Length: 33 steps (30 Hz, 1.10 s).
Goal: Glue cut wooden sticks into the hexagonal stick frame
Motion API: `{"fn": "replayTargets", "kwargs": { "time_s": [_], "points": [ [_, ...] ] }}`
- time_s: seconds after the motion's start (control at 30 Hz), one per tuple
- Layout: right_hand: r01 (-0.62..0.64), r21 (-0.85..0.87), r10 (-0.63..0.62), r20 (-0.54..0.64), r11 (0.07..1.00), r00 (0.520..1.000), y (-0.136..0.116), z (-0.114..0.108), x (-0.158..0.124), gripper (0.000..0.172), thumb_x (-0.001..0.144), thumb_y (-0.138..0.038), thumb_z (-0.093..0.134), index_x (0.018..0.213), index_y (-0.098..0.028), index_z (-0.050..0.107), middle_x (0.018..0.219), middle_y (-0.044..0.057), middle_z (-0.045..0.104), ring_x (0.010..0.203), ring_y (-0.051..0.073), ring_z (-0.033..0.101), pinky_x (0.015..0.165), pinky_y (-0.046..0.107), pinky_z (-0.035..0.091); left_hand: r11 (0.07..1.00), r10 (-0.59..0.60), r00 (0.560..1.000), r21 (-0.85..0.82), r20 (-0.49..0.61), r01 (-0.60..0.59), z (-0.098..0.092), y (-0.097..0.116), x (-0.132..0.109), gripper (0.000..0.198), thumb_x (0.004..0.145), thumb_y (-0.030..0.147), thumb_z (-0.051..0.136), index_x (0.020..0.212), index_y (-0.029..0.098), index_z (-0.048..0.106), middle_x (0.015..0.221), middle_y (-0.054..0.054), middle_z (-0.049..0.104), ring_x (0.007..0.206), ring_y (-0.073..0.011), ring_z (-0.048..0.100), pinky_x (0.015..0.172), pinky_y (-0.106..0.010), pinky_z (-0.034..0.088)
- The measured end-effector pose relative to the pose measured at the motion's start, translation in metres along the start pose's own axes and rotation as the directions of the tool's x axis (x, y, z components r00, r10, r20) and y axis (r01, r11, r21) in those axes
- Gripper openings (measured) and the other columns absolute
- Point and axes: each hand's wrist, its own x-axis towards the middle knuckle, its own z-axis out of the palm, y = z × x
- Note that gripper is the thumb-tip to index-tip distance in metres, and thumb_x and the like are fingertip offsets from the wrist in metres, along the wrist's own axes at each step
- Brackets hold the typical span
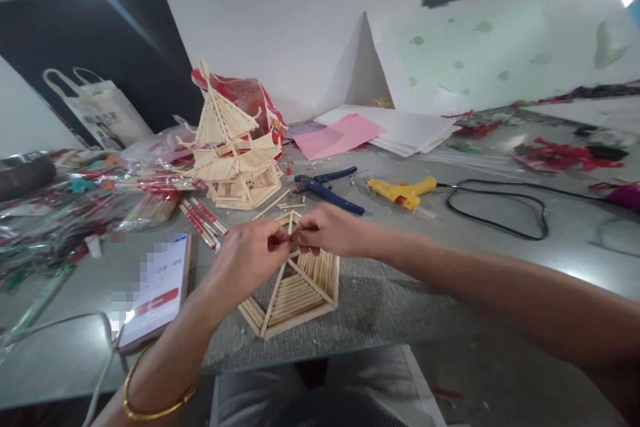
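A flat polygonal frame of thin wooden sticks (297,297) lies on the table in front of me, its wedges partly filled with rows of sticks. Over its upper part, my left hand (253,250) and my right hand (330,230) meet with fingers pinched together. Whatever sits between the fingertips is too small and covered to make out. Behind my hands stands a stick pagoda model (235,153) with a pointed roof. Blue-handled pliers (327,190) and a yellow glue gun (403,192) rest beyond my right hand.
A phone (155,300) showing a timer lies left of my forearm. Wrapped stick bundles (155,197) and plastic bags crowd the left. Pink paper (340,135) and white sheets lie at the back. The glue gun's black cable (495,213) loops across the right side.
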Motion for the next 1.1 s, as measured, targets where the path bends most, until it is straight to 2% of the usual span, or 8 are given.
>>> {"fn": "replayTargets", "kwargs": {
  "time_s": [0.1, 0.2, 0.33, 0.6, 0.8, 0.97, 1.1],
  "points": [
    [0.039, -0.028, -0.039, 0.003, 0.999, 0.999, 0.002, 0.0, -0.007, 0.023, 0.082, -0.023, 0.047, 0.064, -0.012, 0.056, 0.056, -0.002, 0.053, 0.051, 0.006, 0.047, 0.05, 0.017, 0.032, 1.0, 0.023, 0.992, 0.0, 0.125, -0.023, -0.001, -0.003, 0.0, 0.013, 0.068, 0.029, 0.056, 0.065, 0.02, 0.065, 0.064, 0.0, 0.063, 0.06, -0.0136, 0.053, 0.056, -0.024, 0.034],
    [0.115, -0.218, -0.139, -0.095, 0.969, 0.986, 0.004, -0.005, -0.012, 0.027, 0.083, -0.025, 0.046, 0.061, -0.012, 0.054, 0.052, -0.005, 0.042, 0.05, 0.005, 0.037, 0.049, 0.018, 0.026, 0.997, 0.052, 0.971, -0.061, 0.231, -0.039, 0.002, -0.011, 0.001, 0.013, 0.067, 0.027, 0.056, 0.066, 0.021, 0.067, 0.067, 0.0, 0.062, 0.06, -0.013, 0.053, 0.056, -0.023, 0.035],
    [0.113, -0.34, -0.161, -0.115, 0.934, 0.98, 0.005, -0.008, -0.013, 0.025, 0.082, -0.02, 0.046, 0.059, -0.012, 0.052, 0.051, -0.006, 0.032, 0.05, 0.005, 0.03, 0.051, 0.02, 0.022, 0.989, 0.042, 0.956, -0.15, 0.292, 0.002, 0.008, -0.021, 0.0, 0.015, 0.067, 0.031, 0.057, 0.067, 0.021, 0.069, 0.063, 0.001, 0.061, 0.055, -0.0121, 0.052, 0.051, -0.022, 0.034],
    [0.115, -0.398, -0.153, -0.066, 0.91, 0.986, 0.005, -0.002, -0.013, 0.02, 0.08, -0.021, 0.047, 0.071, -0.011, 0.062, 0.06, -0.002, 0.052, 0.057, 0.007, 0.041, 0.055, 0.021, 0.026, 0.982, 0.028, 0.941, -0.185, 0.337, 0.037, 0.014, -0.024, -0.003, 0.014, 0.063, 0.023, 0.056, 0.066, 0.021, 0.069, 0.057, 0.002, 0.061, 0.053, -0.0118, 0.052, 0.05, -0.021, 0.033],
    [0.123, -0.439, -0.16, -0.049, 0.89, 0.986, 0.007, -0.001, -0.012, 0.023, 0.081, -0.025, 0.047, 0.073, -0.011, 0.064, 0.063, -0.001, 0.055, 0.057, 0.007, 0.043, 0.055, 0.021, 0.027, 0.985, 0.023, 0.938, -0.166, 0.346, 0.037, 0.013, -0.023, 0.0, 0.014, 0.062, 0.022, 0.056, 0.064, 0.023, 0.07, 0.059, 0.001, 0.066, 0.054, -0.0137, 0.055, 0.052, -0.023, 0.033],
    [0.138, -0.466, -0.16, -0.007, 0.874, 0.987, 0.007, 0.001, -0.012, 0.023, 0.082, -0.024, 0.046, 0.077, -0.011, 0.064, 0.064, -0.001, 0.055, 0.057, 0.007, 0.042, 0.055, 0.021, 0.026, 0.998, -0.004, 0.905, -0.05, 0.426, 0.028, 0.008, -0.021, 0.006, 0.015, 0.061, 0.022, 0.057, 0.065, 0.023, 0.071, 0.058, 0.001, 0.066, 0.054, -0.0142, 0.055, 0.05, -0.023, 0.03],
    [0.134, -0.475, -0.149, 0.007, 0.869, 0.989, 0.005, 0.001, -0.012, 0.022, 0.082, -0.023, 0.046, 0.077, -0.011, 0.064, 0.066, 0.0, 0.055, 0.058, 0.007, 0.042, 0.056, 0.022, 0.026, 0.995, 0.008, 0.891, -0.09, 0.454, 0.037, 0.006, -0.02, 0.009, 0.014, 0.061, 0.023, 0.056, 0.063, 0.021, 0.07, 0.057, 0.001, 0.065, 0.055, -0.0136, 0.055, 0.052, -0.022, 0.03]
  ]
}}
